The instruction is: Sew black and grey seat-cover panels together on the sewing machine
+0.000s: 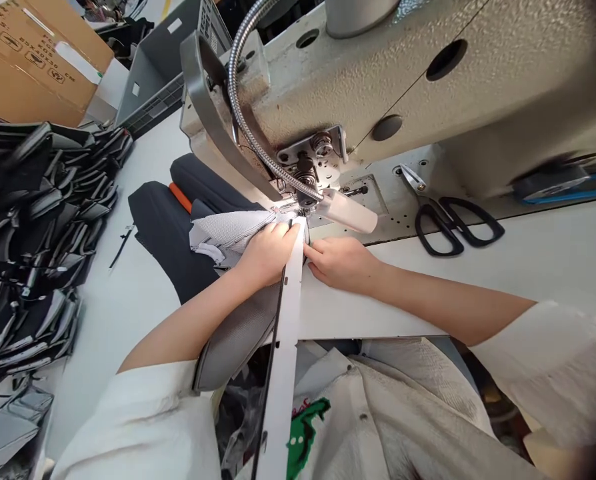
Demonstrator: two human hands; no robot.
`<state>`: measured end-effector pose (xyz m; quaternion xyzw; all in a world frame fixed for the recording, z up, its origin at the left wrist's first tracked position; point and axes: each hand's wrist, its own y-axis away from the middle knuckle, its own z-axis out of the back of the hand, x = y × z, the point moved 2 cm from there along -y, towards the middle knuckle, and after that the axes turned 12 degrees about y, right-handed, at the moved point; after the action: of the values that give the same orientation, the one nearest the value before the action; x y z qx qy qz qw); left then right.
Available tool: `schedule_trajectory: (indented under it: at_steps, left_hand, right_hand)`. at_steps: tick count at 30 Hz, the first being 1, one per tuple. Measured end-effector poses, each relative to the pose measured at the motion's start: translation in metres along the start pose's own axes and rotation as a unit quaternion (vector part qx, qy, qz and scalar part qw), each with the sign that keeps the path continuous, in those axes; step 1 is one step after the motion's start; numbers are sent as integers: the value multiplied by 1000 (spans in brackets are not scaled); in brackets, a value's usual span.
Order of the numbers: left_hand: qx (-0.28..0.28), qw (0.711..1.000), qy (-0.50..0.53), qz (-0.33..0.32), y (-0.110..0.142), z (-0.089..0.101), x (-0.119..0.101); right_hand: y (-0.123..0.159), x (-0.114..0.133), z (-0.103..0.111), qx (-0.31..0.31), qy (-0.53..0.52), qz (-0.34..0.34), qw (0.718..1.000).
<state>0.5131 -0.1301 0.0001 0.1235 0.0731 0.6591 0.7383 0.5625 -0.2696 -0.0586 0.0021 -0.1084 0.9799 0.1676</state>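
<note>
Just in front of the needle area of a sewing machine [305,180], my left hand [271,250] presses with curled fingers on a long white strip [287,320] and the grey fabric piece [233,230]. The strip has a dark edge and runs down over the table's edge toward my lap. My right hand [341,263] pinches the edge of the strip and fabric from the right, fingers closed. Part of the grey fabric [238,333] hangs below my left forearm. Dark fabric [158,233] with an orange patch lies to the left, joined or underneath; I cannot tell which.
Black-handled scissors [441,220] lie on the machine bed at right. Stacks of dark and grey cut pieces [38,233] fill the left side. Behind are a cardboard box [33,60] and a grey crate [158,60]. A flexible metal lamp neck [235,87] arches before the machine head.
</note>
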Motion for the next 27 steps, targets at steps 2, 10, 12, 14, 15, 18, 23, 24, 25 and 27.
schedule_trajectory:
  at_steps: [2,10,12,14,15,18,23,24,25,27]
  left_hand:
    - [5,1000,16,-2,1,0,0]
    - [-24,998,-25,49,-4,-8,-8]
    - [-26,998,-31,48,-4,-9,-9]
    - [-29,998,-34,49,-4,-10,-9]
    - [-31,997,-37,52,-4,-10,-9]
    - [-37,997,-43,58,-4,-11,-11]
    - [-53,996,-45,60,-7,-12,-14]
    - [-58,996,-45,57,-7,-13,-14]
    - [-62,996,-44,53,-8,-14,-14]
    - [-70,996,-46,42,-6,-15,-15]
  right_hand:
    - [2,0,0,-14,4,3,1000]
    - [2,1,-2,-40,15,0,999]
    - [3,2,-2,-42,17,-2,999]
    - [3,2,-2,-42,16,-1,999]
    - [3,2,-1,-38,15,0,999]
    - [2,2,-1,-14,11,3,1000]
    - [3,4,2,24,2,-6,1000]
    - [4,5,2,29,0,-8,1000]
    - [4,5,2,34,-2,-12,999]
    - [3,5,4,46,-3,-25,999]
